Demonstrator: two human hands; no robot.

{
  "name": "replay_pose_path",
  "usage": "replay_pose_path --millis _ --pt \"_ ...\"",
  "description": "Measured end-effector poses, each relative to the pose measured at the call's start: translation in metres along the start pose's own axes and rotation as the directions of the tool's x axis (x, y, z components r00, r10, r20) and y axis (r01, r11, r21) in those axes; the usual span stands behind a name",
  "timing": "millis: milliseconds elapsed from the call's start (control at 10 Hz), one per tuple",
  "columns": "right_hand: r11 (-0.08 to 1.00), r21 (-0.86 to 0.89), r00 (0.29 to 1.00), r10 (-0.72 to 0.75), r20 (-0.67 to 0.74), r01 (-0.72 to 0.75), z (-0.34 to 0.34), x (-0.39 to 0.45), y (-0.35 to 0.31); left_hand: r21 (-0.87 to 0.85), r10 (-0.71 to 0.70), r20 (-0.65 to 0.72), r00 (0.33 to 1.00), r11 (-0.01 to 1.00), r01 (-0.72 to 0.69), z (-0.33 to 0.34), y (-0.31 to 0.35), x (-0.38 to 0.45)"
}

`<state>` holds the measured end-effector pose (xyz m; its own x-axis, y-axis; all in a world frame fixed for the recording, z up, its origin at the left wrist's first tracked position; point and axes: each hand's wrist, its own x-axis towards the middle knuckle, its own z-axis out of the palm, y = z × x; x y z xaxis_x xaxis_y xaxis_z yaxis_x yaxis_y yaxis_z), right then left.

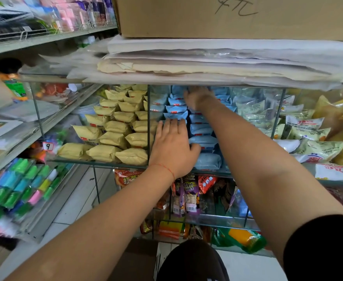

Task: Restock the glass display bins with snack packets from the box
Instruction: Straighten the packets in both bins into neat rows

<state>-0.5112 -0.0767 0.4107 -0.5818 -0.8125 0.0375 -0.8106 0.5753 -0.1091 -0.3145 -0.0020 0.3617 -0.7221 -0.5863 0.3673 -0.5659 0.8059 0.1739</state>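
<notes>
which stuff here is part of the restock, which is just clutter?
In play:
- blue snack packets
- middle glass bin holding them
- left hand pressing flat on the stack
- right hand reaching to the top of the stack

Lying about:
- yellow packets, next bin
- cardboard box on top
- stacked paper
- coloured rolls, left shelf

Both forearms are bare from the wrist up past the elbow. A thin red string bracelet circles the wrist of the left hand, with a short loose end hanging below it; the right hand shows nothing on its wrist or fingers. A black sleeve covers the right upper arm and ends in a plain, rounded cuff edge, and more black clothing with a small white mark low down shows at the bottom centre.
</notes>
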Motion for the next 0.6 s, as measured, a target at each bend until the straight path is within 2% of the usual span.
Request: replay_pose_path --millis 100,200,400,500,600 --pt "0.982 0.033 0.981 0.188 -0.038 -0.187 0.006 -0.006 0.03 0.019 0.006 0.002 1.0 1.0 -0.006 -0.001 0.001 -0.001" --pt "0.971 0.084 0.974 0.224 -0.015 -0.222 0.01 -0.01 0.044 0.006 0.012 -0.011 1.0 1.0 -0.012 -0.001 0.001 0.0" --pt "0.992 0.094 0.993 0.087 -0.085 -0.079 -0.012 -0.046 0.01 -0.028 -0.005 -0.014 1.0 1.0 0.005 -0.003 0.001 -0.002" --pt "0.978 0.2 0.991 -0.023 -0.133 0.05 -0.023 -0.096 -0.005 -0.253 0.075 -0.115 0.991 0.962 -0.102 -0.021 0.004 -0.015" --pt "0.932 0.313 0.97 -0.119 -0.212 0.183 -0.033 -0.155 0.003 -0.5 0.057 -0.337 0.94 0.835 -0.229 -0.053 -0.002 -0.047"
